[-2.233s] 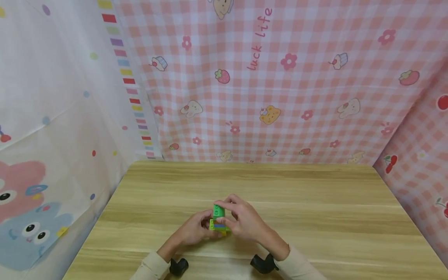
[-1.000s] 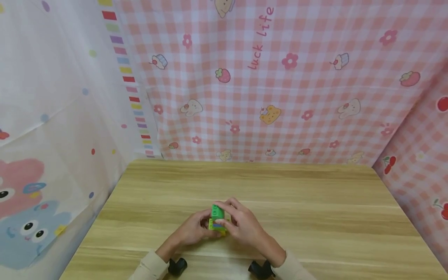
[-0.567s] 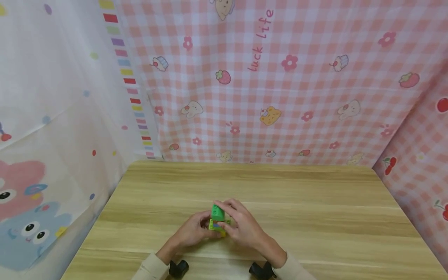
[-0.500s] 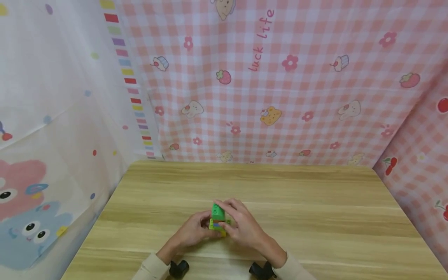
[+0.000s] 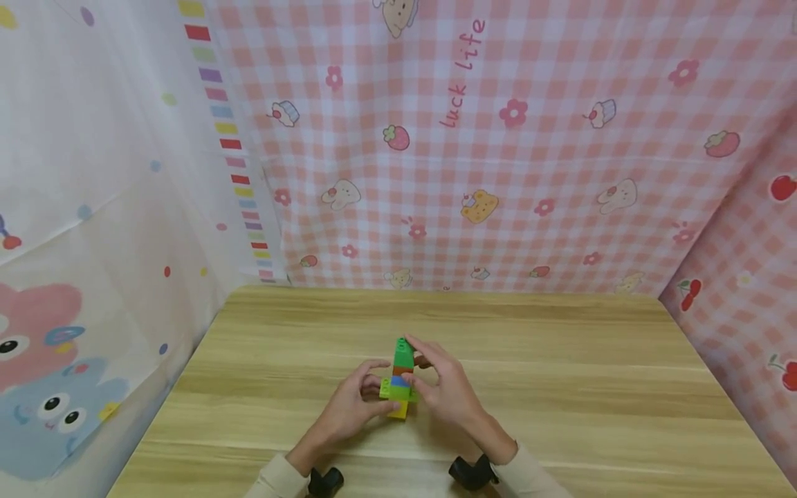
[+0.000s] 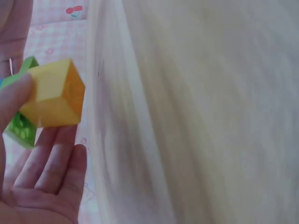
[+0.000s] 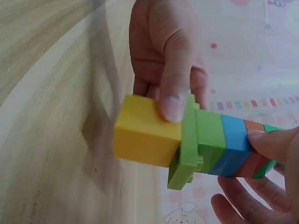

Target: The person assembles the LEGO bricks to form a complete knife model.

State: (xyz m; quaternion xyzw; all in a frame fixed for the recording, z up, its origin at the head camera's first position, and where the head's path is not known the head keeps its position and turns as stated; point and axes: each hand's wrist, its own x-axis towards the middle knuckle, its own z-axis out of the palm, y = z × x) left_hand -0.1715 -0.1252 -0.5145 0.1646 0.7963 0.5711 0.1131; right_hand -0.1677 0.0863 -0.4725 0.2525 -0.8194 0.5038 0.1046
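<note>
Between both hands, lifted off the table, is a stack of toy building bricks. It runs from a yellow brick [image 7: 147, 133] through a wide lime plate [image 7: 188, 140], a lime brick [image 7: 210, 135], a blue brick [image 7: 233, 144] and a reddish-brown brick [image 7: 250, 163] to a sloped green brick [image 5: 403, 356] with studs on top. My left hand [image 5: 349, 409] pinches the yellow end, its thumb on one face and fingers behind. My right hand [image 5: 451, 391] grips the other end, thumb over the blue and brown bricks, index finger at the green top.
A wooden table [image 5: 529, 346] lies beneath the hands. A pink checked cloth [image 5: 498, 159] hangs behind it, with a white printed cloth [image 5: 124, 263] on the left. Black wrist pieces [image 5: 471, 473] sit below both wrists.
Both hands have shifted the stack slightly up and right and tilted it, so more of its brown, blue, lime and yellow layers shows. The right index finger remains at the green top.
</note>
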